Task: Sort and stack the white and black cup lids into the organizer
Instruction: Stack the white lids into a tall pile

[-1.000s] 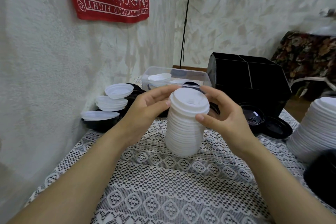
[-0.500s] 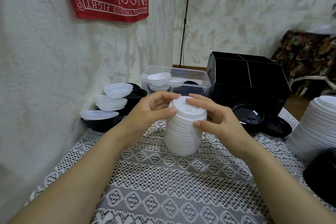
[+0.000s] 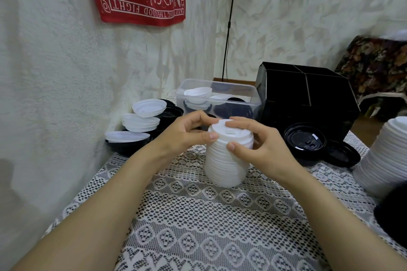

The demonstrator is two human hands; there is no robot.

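Note:
A tall stack of white cup lids (image 3: pixel 224 165) stands on the lace tablecloth (image 3: pixel 198 226) at the middle. My left hand (image 3: pixel 187 133) grips its top from the left, thumb on the rim. My right hand (image 3: pixel 262 145) curls over the top lid from the right, fingers on top and thumb on the side. The black organizer (image 3: pixel 308 94) with divided compartments stands behind to the right. Black lids (image 3: pixel 305 141) lie in front of it.
A clear plastic bin (image 3: pixel 220 97) holding white and black lids sits behind the stack. Loose white lids (image 3: pixel 141 121) on black lids lie at the left by the wall. A second tall white stack (image 3: pixel 387 158) and a dark object (image 3: pixel 394 215) are at the right edge.
The stack has been lowered slightly toward the table, and my right hand's fingers have closed further over the top lid.

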